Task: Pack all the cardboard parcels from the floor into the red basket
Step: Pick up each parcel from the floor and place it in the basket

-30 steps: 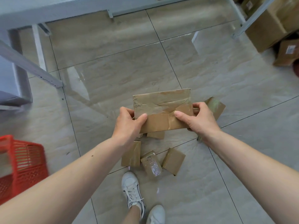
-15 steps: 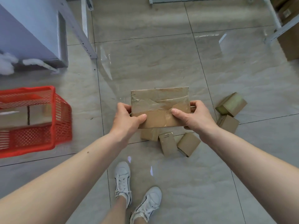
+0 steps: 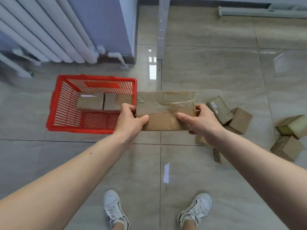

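Observation:
I hold a flat taped cardboard parcel [image 3: 163, 107] in the air with both hands. My left hand [image 3: 131, 120] grips its left edge and my right hand [image 3: 199, 121] grips its right edge, thumbs on top. The parcel hangs just right of the red basket [image 3: 56, 103], which stands on the floor and holds two cardboard parcels [image 3: 103, 102] side by side at its far end. Several small parcels lie on the floor at the right: a cluster [image 3: 232, 117] behind my right hand and two more [image 3: 289, 136] near the right edge.
A white radiator [image 3: 49, 30] and a blue-grey cabinet [image 3: 103, 25] stand behind the basket. A grey metal shelf post [image 3: 161, 29] rises beyond the parcel. My two white shoes [image 3: 116, 209] stand on the tiled floor at the bottom.
The view has swung left, so the red basket now sits close beside the held parcel. The parcel stays gripped in both hands, and the loose parcels now lie to my right.

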The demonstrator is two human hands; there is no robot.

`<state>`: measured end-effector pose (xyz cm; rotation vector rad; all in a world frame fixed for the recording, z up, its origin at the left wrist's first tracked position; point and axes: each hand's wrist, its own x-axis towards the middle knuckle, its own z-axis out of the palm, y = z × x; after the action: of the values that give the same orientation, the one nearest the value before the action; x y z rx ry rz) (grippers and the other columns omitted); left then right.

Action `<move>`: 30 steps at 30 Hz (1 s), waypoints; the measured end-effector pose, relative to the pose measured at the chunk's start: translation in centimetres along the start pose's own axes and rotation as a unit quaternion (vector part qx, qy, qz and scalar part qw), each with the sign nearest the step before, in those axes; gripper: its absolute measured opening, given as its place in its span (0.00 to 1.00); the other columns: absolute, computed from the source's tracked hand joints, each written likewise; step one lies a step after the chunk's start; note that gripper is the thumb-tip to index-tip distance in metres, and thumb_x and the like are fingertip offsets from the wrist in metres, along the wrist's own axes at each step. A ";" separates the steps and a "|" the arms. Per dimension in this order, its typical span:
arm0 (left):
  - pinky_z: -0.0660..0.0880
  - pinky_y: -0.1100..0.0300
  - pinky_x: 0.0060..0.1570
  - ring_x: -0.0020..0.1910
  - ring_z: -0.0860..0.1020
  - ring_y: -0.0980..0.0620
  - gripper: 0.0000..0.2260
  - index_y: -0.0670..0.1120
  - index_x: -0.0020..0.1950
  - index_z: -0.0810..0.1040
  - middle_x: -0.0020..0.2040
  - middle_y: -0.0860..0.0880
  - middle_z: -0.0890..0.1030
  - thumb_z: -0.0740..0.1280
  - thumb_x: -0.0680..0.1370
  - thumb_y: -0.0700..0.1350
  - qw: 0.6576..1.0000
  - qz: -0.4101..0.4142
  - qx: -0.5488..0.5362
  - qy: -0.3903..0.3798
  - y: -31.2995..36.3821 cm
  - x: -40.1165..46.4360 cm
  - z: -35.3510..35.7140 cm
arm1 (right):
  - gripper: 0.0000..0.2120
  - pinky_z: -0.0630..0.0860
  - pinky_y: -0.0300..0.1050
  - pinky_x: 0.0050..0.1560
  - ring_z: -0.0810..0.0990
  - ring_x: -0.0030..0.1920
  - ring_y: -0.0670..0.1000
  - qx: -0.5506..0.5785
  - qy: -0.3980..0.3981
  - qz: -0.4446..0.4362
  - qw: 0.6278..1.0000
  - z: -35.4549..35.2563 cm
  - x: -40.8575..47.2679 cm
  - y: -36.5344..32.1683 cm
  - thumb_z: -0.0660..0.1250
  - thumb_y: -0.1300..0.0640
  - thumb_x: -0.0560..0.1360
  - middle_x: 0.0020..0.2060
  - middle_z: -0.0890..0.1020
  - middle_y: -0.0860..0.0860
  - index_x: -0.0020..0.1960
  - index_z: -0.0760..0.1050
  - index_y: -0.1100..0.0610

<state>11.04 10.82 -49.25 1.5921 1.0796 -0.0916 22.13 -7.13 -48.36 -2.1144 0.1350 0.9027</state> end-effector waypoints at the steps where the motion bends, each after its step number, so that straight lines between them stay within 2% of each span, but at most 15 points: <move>1: 0.78 0.52 0.51 0.54 0.79 0.48 0.19 0.47 0.56 0.68 0.55 0.46 0.79 0.74 0.71 0.44 1.000 -0.002 -0.001 0.003 -0.5 0.6 -2.5 | 0.27 0.83 0.53 0.46 0.81 0.50 0.51 0.002 -0.009 0.000 1.000 2.2 -0.4 -1.2 0.77 0.46 0.68 0.51 0.80 0.48 0.61 0.70 0.54; 3: 0.78 0.54 0.49 0.54 0.79 0.48 0.19 0.46 0.57 0.68 0.55 0.46 0.79 0.74 0.71 0.41 1.000 -0.002 0.007 0.008 -1.3 1.8 -7.1 | 0.24 0.81 0.53 0.47 0.81 0.48 0.51 0.005 -0.026 0.000 1.000 6.4 -0.9 -3.2 0.75 0.48 0.70 0.51 0.80 0.49 0.60 0.70 0.54; 7: 0.77 0.47 0.58 0.55 0.79 0.47 0.22 0.47 0.56 0.68 0.54 0.46 0.79 0.76 0.69 0.41 0.999 -0.008 0.035 0.016 -3.1 4.5 -14.5 | 0.19 0.81 0.54 0.48 0.81 0.52 0.54 0.006 -0.045 0.008 0.999 14.0 -1.3 -6.6 0.72 0.50 0.74 0.53 0.79 0.51 0.60 0.70 0.55; 11: 0.76 0.49 0.58 0.54 0.78 0.48 0.19 0.47 0.55 0.68 0.49 0.51 0.77 0.75 0.72 0.43 0.998 -0.024 0.046 0.037 -5.5 7.0 -19.5 | 0.15 0.80 0.54 0.49 0.79 0.47 0.51 0.000 -0.064 0.007 0.998 19.8 -0.4 -8.9 0.68 0.52 0.77 0.48 0.78 0.49 0.59 0.69 0.55; 13: 0.75 0.50 0.58 0.54 0.78 0.48 0.17 0.46 0.56 0.68 0.51 0.49 0.77 0.73 0.73 0.45 0.997 -0.033 0.047 0.052 -6.4 8.4 -21.0 | 0.14 0.80 0.54 0.52 0.80 0.50 0.52 -0.011 -0.066 0.008 0.998 22.0 0.4 -9.7 0.67 0.52 0.77 0.49 0.78 0.49 0.59 0.69 0.55; 15: 0.75 0.51 0.55 0.53 0.77 0.47 0.15 0.44 0.57 0.69 0.52 0.47 0.77 0.71 0.75 0.45 0.996 -0.037 0.043 0.069 -7.1 9.7 -22.0 | 0.14 0.79 0.57 0.57 0.81 0.54 0.54 -0.019 -0.069 0.010 0.997 24.0 1.3 -10.5 0.67 0.52 0.77 0.53 0.79 0.51 0.59 0.69 0.54; 20: 0.72 0.55 0.48 0.50 0.77 0.48 0.13 0.43 0.58 0.69 0.50 0.47 0.78 0.68 0.77 0.43 0.994 -0.067 0.027 0.086 -8.2 13.5 -24.0 | 0.15 0.78 0.60 0.58 0.80 0.55 0.56 -0.054 -0.092 0.022 0.994 27.9 4.1 -12.1 0.65 0.52 0.77 0.56 0.80 0.54 0.60 0.69 0.56; 23: 0.72 0.56 0.46 0.50 0.77 0.49 0.14 0.43 0.58 0.69 0.51 0.47 0.78 0.70 0.76 0.42 0.992 -0.090 0.021 0.084 -9.5 15.8 -24.8 | 0.13 0.79 0.60 0.57 0.80 0.55 0.57 -0.071 -0.098 0.034 0.992 29.9 5.8 -12.8 0.64 0.52 0.78 0.55 0.80 0.54 0.60 0.68 0.55; 28: 0.70 0.63 0.37 0.49 0.77 0.50 0.17 0.44 0.59 0.71 0.51 0.48 0.78 0.72 0.74 0.42 0.991 -0.100 0.030 0.085 -11.9 19.5 -26.0 | 0.14 0.79 0.56 0.57 0.81 0.54 0.57 -0.111 -0.098 0.049 0.988 33.7 7.7 -13.0 0.63 0.52 0.80 0.56 0.80 0.55 0.62 0.68 0.57; 30: 0.70 0.63 0.36 0.48 0.77 0.51 0.15 0.44 0.58 0.71 0.51 0.48 0.78 0.72 0.74 0.42 0.991 -0.095 0.049 0.080 -13.0 20.6 -26.7 | 0.14 0.77 0.54 0.58 0.80 0.55 0.57 -0.122 -0.094 0.054 0.987 35.2 8.2 -12.7 0.62 0.52 0.79 0.56 0.80 0.56 0.62 0.68 0.59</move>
<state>1.54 43.43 -61.60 1.6014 1.3692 -0.1483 13.42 28.35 -59.97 -2.2481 0.0442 1.2319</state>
